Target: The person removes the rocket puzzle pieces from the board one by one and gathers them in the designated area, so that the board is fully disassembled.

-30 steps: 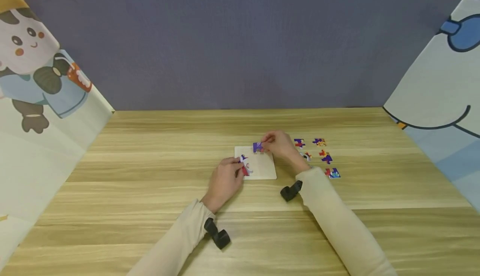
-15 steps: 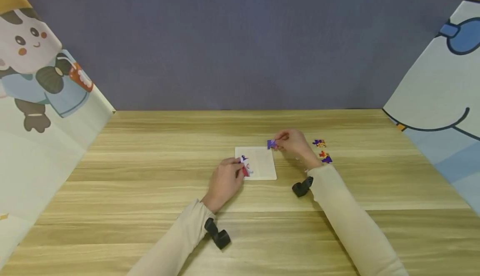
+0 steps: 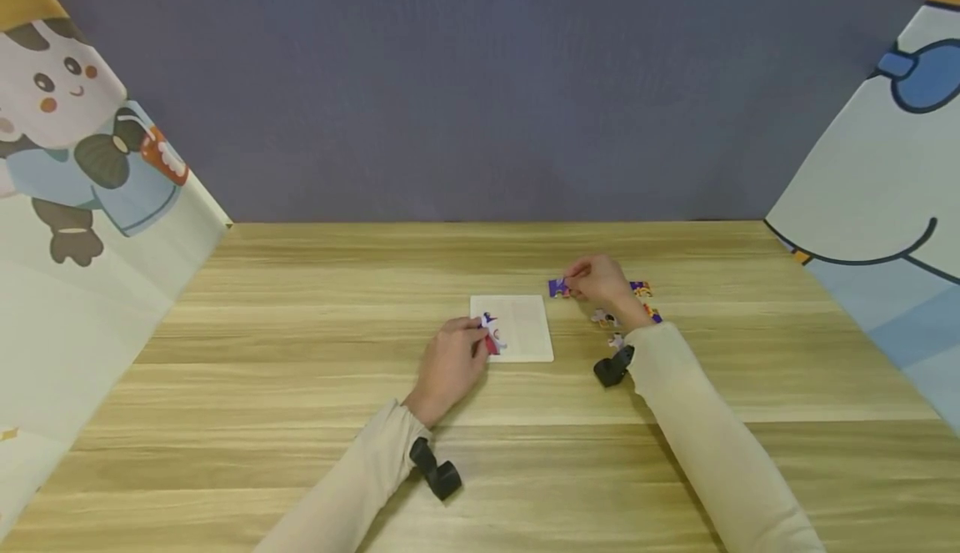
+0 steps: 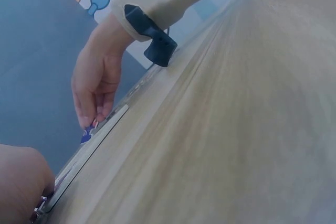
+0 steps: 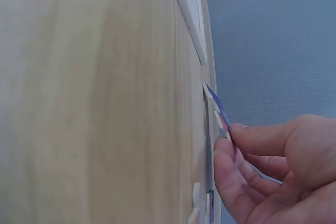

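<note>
My right hand [image 3: 600,282] pinches a purple jigsaw piece [image 3: 557,288] between thumb and fingers, off the upper right corner of a white square puzzle board [image 3: 527,329]. In the right wrist view this piece [image 5: 219,109] is tilted, its far end low at the table. My left hand [image 3: 450,365] grips the board's left side, fingertips over a white and red jigsaw piece [image 3: 495,343] lying there. The left fingertips are partly hidden in the left wrist view.
Several loose jigsaw pieces lie right of the board, such as a white one [image 3: 603,318] and a purple and yellow one [image 3: 641,288]; my right hand and wrist hide some. The wooden table [image 3: 315,328] ends at a dark grey back wall [image 3: 480,94].
My right hand has carried the purple jigsaw piece rightward from over the board's top edge to beyond its upper right corner. The left hand and board have stayed put.
</note>
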Demonstrator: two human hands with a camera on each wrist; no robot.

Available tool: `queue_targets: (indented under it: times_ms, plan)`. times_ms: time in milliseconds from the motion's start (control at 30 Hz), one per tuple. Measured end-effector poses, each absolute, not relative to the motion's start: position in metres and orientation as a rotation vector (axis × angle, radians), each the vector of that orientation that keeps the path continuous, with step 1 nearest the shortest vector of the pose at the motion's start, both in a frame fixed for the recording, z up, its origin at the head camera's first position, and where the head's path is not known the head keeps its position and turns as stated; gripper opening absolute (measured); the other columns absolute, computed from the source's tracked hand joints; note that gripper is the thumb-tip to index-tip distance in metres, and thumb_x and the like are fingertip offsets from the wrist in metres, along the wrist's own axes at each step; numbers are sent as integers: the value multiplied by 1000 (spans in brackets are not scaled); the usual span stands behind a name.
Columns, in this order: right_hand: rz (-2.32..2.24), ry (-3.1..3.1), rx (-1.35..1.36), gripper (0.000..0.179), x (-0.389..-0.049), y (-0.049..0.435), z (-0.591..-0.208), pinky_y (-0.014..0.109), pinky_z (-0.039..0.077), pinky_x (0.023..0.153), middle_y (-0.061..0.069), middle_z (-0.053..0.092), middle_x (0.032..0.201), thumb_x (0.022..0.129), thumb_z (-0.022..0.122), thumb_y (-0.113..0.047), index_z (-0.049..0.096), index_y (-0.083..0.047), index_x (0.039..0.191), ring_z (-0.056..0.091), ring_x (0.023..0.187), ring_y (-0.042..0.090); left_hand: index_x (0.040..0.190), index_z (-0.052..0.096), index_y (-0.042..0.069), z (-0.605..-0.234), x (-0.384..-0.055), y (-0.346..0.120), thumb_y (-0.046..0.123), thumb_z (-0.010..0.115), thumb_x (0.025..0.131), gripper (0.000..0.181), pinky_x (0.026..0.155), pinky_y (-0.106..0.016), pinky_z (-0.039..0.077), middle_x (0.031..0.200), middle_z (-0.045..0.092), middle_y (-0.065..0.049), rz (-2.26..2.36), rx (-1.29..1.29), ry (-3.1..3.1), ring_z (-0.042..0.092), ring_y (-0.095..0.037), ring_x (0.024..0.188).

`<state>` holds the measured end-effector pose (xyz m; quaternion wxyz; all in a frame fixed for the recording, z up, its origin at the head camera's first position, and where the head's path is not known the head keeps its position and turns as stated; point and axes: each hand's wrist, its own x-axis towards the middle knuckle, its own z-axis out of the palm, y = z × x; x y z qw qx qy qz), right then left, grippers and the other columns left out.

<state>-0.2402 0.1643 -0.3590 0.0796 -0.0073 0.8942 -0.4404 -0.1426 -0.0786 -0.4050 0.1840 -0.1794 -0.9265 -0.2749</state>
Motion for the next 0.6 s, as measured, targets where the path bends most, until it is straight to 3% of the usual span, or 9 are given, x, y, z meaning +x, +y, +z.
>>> queue_targets:
  times_ms: [600]
  plan:
    - [-1187, 2746, -4, 23, -237, 164, -357, 30, 57, 71, 25, 65, 105, 91, 59, -7, 62, 7, 109, 67, 77, 19, 97, 74, 3, -405, -142, -78, 4, 62, 83, 18, 92, -40, 54, 109, 70, -14, -802, -494, -2608, 65, -30, 106]
